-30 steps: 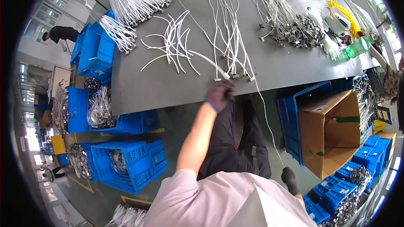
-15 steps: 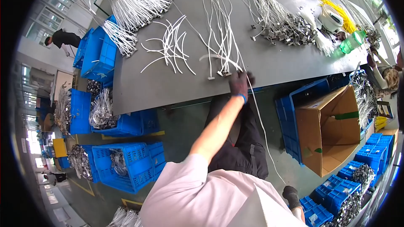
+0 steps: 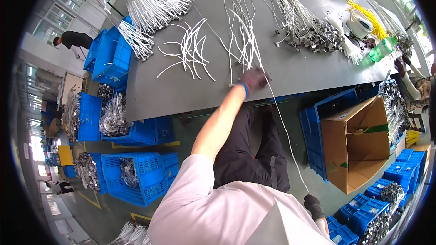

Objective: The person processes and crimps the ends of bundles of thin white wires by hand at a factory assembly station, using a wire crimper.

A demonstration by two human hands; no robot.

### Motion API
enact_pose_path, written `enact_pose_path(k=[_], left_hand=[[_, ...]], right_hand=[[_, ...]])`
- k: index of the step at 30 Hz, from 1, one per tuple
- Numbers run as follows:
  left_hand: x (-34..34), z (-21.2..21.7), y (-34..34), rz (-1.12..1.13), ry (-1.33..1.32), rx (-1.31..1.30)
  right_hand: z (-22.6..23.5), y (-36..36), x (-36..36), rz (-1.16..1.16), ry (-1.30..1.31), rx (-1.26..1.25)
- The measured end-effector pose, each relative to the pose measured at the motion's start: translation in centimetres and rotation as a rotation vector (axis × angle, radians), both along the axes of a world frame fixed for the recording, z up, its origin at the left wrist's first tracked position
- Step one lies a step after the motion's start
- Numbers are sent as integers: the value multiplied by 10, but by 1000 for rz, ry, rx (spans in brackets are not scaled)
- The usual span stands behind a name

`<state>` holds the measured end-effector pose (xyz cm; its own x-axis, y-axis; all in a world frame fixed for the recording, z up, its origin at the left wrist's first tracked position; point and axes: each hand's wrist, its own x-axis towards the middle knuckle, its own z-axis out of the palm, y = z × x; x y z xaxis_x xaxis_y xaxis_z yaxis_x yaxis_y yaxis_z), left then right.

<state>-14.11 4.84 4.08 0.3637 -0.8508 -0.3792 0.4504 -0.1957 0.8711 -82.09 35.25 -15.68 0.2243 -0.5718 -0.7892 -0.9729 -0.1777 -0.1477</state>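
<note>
- Table (image 3: 181, 95): grey, wide, runs out ahead of the left hand's grip and to both sides; its near edge lies just under the grip.
- Carton (image 3: 359, 145): brown, open, on the floor, well off to the right of and below the left grip, between blue crates (image 3: 136, 177) of the kind that also stand to the lower left.
- Wire bundles (image 3: 150, 4): big white sheaves at the far left of the table, well apart from either grip. More wires with metal ends (image 3: 313, 41) lie ahead and right.
- Loose white pieces (image 3: 190, 50): short, curved, scattered ahead-left of the left grip, not touching it.
- Wire (image 3: 281, 127): the one in hand. A long thin white strand; from the left grip it runs down and right, off the table edge, past the dark trousers, towards the right hand. Long axis: diagonal, upper left to lower right. Ahead of the grip, a fan of like strands (image 3: 243, 31) goes up the table.
- Left hand (image 3: 253, 80): dark glove, blue cuff, arm stretched out, resting at the table's near edge on the wire's upper end. Fingers curled down over it; whether they pinch the strand or only press it flat I cannot tell.
- Right hand (image 3: 313, 205): dark glove, low by the body, at the wire's lower end. Looks closed on it; too small to be certain.
- Left hand is much nearer to the table's wires.
</note>
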Motion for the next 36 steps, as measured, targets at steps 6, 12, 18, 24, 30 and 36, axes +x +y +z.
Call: enact_pose_path(k=[6, 12, 18, 24, 30, 36], left_hand=[[-37, -10, 25, -88, -21, -82], [-82, 13, 25, -404, 122, 5], [-77, 18, 54, -491, -257, -90], [-59, -5, 64, -537, 15, -102], [-11, -15, 34, -400, 84, -73], [76, -6, -9, -258, -700, 154]], right_hand=[[23, -17, 50, 131, -168, 114], [108, -175, 316, -84, -723, -626], [202, -240, 440, -234, -1362, -901], [198, -244, 449, -130, -1279, -716], [166, -300, 496, -494, -1364, -367], [161, -435, 540, -749, -1034, -410]])
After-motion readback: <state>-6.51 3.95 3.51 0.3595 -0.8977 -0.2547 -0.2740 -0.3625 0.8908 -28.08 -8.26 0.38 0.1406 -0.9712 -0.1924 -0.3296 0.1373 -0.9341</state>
